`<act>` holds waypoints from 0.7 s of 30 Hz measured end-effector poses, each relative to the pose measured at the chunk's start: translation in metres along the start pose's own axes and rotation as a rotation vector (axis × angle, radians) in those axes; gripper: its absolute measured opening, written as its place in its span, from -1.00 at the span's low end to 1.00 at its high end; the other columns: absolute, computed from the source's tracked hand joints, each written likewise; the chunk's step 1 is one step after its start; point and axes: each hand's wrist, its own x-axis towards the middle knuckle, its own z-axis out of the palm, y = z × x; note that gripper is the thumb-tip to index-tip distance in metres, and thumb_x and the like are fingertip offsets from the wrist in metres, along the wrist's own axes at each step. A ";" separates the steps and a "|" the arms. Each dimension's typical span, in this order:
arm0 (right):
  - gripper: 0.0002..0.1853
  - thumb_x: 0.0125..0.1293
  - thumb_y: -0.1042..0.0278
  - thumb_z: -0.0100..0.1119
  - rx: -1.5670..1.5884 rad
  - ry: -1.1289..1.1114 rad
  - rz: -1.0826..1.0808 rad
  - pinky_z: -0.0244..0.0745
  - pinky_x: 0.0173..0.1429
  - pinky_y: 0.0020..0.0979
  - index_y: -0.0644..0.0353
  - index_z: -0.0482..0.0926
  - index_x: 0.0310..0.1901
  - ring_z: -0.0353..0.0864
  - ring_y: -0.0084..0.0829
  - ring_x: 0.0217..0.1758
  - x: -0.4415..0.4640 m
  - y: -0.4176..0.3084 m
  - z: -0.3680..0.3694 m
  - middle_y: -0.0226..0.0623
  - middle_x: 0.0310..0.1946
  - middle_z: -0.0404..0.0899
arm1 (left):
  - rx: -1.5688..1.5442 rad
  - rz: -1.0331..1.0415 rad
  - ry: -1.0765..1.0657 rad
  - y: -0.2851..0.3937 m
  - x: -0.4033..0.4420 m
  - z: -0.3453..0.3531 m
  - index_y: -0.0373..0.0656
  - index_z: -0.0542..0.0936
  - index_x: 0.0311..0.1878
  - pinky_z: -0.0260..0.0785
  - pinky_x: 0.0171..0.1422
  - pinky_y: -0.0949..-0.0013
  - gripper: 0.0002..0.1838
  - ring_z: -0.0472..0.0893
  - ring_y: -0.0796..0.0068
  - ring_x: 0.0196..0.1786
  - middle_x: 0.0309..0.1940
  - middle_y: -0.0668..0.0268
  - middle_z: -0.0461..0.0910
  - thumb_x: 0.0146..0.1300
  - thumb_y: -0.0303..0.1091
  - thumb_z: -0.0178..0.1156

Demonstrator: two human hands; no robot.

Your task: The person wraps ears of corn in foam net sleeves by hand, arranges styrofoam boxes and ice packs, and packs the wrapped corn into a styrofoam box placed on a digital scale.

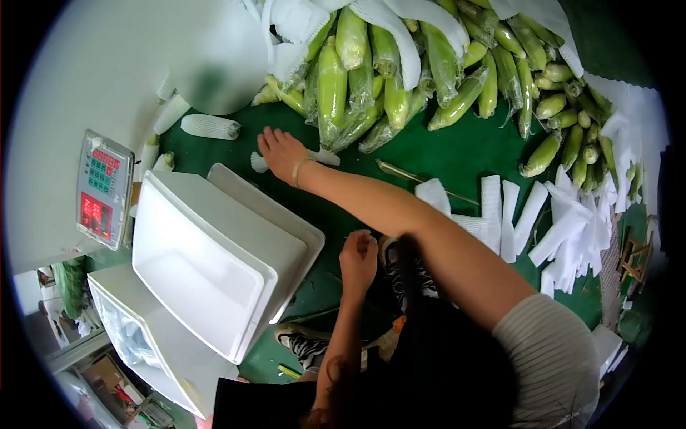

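My right hand [283, 153], wearing a wristband, reaches out across the green surface with its fingers extended and open. A white foam net [259, 163] shows beside and beneath this hand; whether they touch I cannot tell. To the left lies a cob in a white foam net [210, 126]. Beyond my fingers is a heap of green corn cobs [331, 93], many wrapped in clear film. My left hand [359, 261] is held low near my shoes with curled fingers; anything inside them is hidden.
White plastic tubs [196, 268] stand at the left beside a scale [105, 187] with red digits. Below them is a white box [128, 332] lined with plastic. Many white foam sleeves [572, 225] lie at the right. My shoe [307, 342] is near the tubs.
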 end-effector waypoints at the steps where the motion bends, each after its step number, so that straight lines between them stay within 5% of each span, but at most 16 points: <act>1: -0.46 0.17 0.40 0.03 0.003 0.004 0.014 0.45 -0.09 -0.31 0.28 0.26 0.22 0.49 -0.16 -0.02 0.011 -0.004 0.004 -0.08 -0.12 0.45 | 0.011 0.052 -0.011 -0.003 -0.002 -0.007 -0.32 0.49 -0.08 0.42 -0.20 0.45 -0.78 0.57 0.47 -0.30 -0.33 0.20 0.57 0.24 -0.44 0.13; 3: -0.32 0.19 0.38 0.06 0.318 -0.435 -0.047 0.49 -0.14 -0.28 0.09 0.09 0.36 0.54 -0.15 -0.07 0.022 -0.007 -0.004 -0.08 -0.06 0.46 | -0.040 -0.008 -0.001 -0.012 -0.002 -0.016 -0.31 0.49 -0.08 0.41 -0.20 0.46 -0.78 0.57 0.48 -0.30 -0.33 0.21 0.58 0.25 -0.43 0.14; 6: -0.29 0.15 0.43 0.08 0.546 -0.407 -0.013 0.50 -0.21 -0.25 -0.04 0.08 0.36 0.58 -0.14 -0.20 0.003 0.010 -0.058 -0.07 0.01 0.45 | -0.134 -0.097 0.058 0.006 -0.004 -0.023 -0.29 0.50 -0.08 0.40 -0.19 0.50 -0.81 0.55 0.53 -0.29 -0.33 0.26 0.58 0.27 -0.44 0.12; 8: -0.34 0.16 0.54 0.08 0.859 -0.152 0.263 0.52 -0.10 -0.25 0.04 0.17 0.33 0.59 -0.26 -0.09 -0.031 0.033 -0.131 -0.13 0.05 0.47 | -0.355 -0.067 0.104 0.006 0.000 -0.027 -0.30 0.50 -0.12 0.39 -0.20 0.51 -0.84 0.54 0.54 -0.30 -0.33 0.27 0.57 0.28 -0.46 0.09; 10: -0.43 0.23 0.52 0.11 1.345 -0.178 0.637 0.54 -0.06 -0.31 0.06 0.22 0.28 0.59 -0.40 -0.06 -0.068 0.069 -0.179 -0.26 0.00 0.52 | -0.478 0.005 0.208 0.019 0.009 -0.027 -0.27 0.51 -0.16 0.38 -0.21 0.51 -0.88 0.54 0.55 -0.32 -0.35 0.27 0.58 0.31 -0.45 0.07; 12: -0.57 0.28 0.52 0.11 1.776 0.000 0.915 0.52 0.04 -0.34 0.08 0.34 0.18 0.58 -0.49 -0.03 -0.108 0.100 -0.167 -0.34 -0.04 0.54 | -0.650 0.138 0.292 0.031 0.037 -0.025 -0.26 0.52 -0.17 0.37 -0.21 0.50 -0.87 0.51 0.54 -0.36 -0.37 0.27 0.56 0.30 -0.42 0.08; 15: -0.80 0.27 0.52 0.11 2.263 0.334 1.036 0.52 0.06 -0.25 0.06 0.54 -0.09 0.59 -0.38 -0.04 -0.130 0.106 -0.168 -0.35 -0.11 0.59 | -0.752 0.147 0.080 0.033 0.095 -0.024 -0.25 0.51 -0.10 0.35 -0.21 0.48 -0.81 0.47 0.54 -0.36 -0.33 0.28 0.53 0.32 -0.36 0.03; 17: -0.81 0.22 0.47 0.17 2.385 0.506 1.048 0.53 0.01 -0.27 0.05 0.54 -0.12 0.60 -0.39 -0.14 -0.131 0.106 -0.174 -0.42 -0.19 0.59 | -0.923 0.162 -0.202 0.024 0.130 -0.029 -0.25 0.40 0.11 0.34 0.03 0.36 -0.64 0.46 0.44 -0.08 -0.11 0.22 0.49 0.35 -0.25 -0.05; 18: -0.84 0.24 0.36 0.19 2.442 0.444 0.960 0.55 -0.20 -0.30 0.08 0.52 -0.15 0.61 -0.36 -0.27 -0.139 0.111 -0.162 -0.35 -0.27 0.59 | -1.008 0.152 -0.321 0.023 0.145 -0.020 -0.25 0.34 0.22 0.34 0.15 0.31 -0.55 0.46 0.40 0.06 0.00 0.20 0.48 0.37 -0.20 -0.09; 20: -0.81 0.22 0.29 0.23 1.931 0.314 1.103 0.40 -0.48 -0.40 0.05 0.43 -0.19 0.48 -0.52 -0.45 -0.118 0.088 -0.157 -0.43 -0.41 0.49 | -0.700 0.207 -0.296 0.056 0.144 0.001 -0.29 0.34 0.22 0.35 0.16 0.30 -0.55 0.46 0.36 0.10 0.07 0.17 0.46 0.37 -0.21 -0.06; 21: -0.80 0.23 0.33 0.20 1.752 0.256 1.112 0.39 -0.33 -0.49 0.05 0.39 -0.18 0.42 -0.59 -0.40 -0.111 0.080 -0.147 -0.44 -0.45 0.42 | -0.661 0.223 -0.223 0.082 0.129 0.010 -0.31 0.35 0.22 0.38 0.12 0.33 -0.56 0.49 0.35 0.06 0.07 0.14 0.46 0.38 -0.23 -0.05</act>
